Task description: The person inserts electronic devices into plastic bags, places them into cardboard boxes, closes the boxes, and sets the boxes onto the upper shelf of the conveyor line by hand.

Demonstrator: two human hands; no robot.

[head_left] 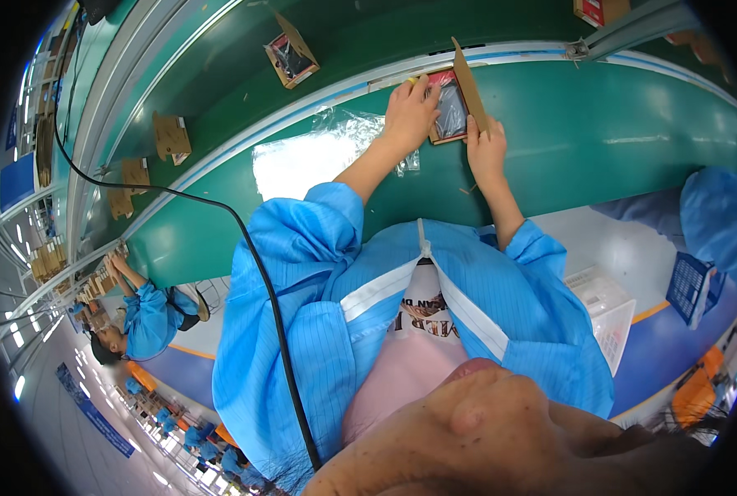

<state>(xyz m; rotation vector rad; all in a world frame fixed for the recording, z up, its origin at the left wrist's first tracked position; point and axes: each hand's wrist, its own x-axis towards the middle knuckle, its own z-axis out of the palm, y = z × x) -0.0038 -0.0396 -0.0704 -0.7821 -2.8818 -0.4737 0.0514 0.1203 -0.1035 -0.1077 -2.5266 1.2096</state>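
Observation:
A small cardboard box (433, 139) lies on the green worktop in front of me, its brown lid (470, 91) standing up on the right side. Inside are a grey item in clear plastic (451, 112) and something red near the far edge. My left hand (412, 109) grips the box's left side, with its fingers bent over the far left corner. A bit of yellow shows by those fingertips. At the near right corner, my right hand (487, 150) closes on the box beside the base of the lid. Its thumb rests along the edge.
Clear plastic bags (360, 128) and a white sheet (290, 168) lie left of the box. Beyond a metal rail, a green belt carries an open box (290, 58) and several others. A black cable (244, 223) hangs across my left side. A co-worker (153, 318) sits at far left.

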